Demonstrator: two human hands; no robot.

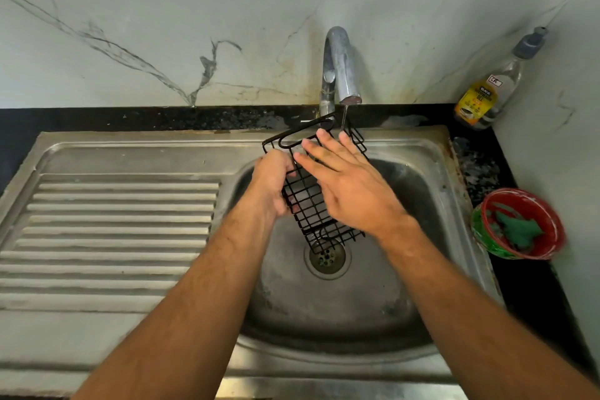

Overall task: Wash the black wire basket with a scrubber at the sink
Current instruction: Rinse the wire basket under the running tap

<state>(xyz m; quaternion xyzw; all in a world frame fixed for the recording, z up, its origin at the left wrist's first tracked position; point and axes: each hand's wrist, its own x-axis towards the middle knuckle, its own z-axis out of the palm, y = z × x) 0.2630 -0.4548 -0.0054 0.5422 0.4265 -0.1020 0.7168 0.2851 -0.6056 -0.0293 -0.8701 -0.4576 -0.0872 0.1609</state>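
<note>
While a thin stream of water runs from the chrome tap [339, 65], a red and green plastic bowl [519, 224] sits on the black granite counter [480, 166] to the right of the sink, with a green scrubber [519, 229] lying inside it. Farther back in the corner stands a clear bottle [496, 88] with a yellow label and a grey cap. A ribbed draining board [113, 230] takes up the left part of the steel sink [422, 146], and the round drain [327, 257] lies just below the basket's near end.

Held over the basin under the spout, the black wire basket [311, 191] is tilted, its far end raised toward the tap and its near end low over the drain. It is a narrow grid of thin black wire with a looped rail at each end. Clenched fingers of the left hand [272, 185] grasp its left side. Laid flat across its top, the right hand [347, 185] has straight, spread fingers that cover much of the grid.
</note>
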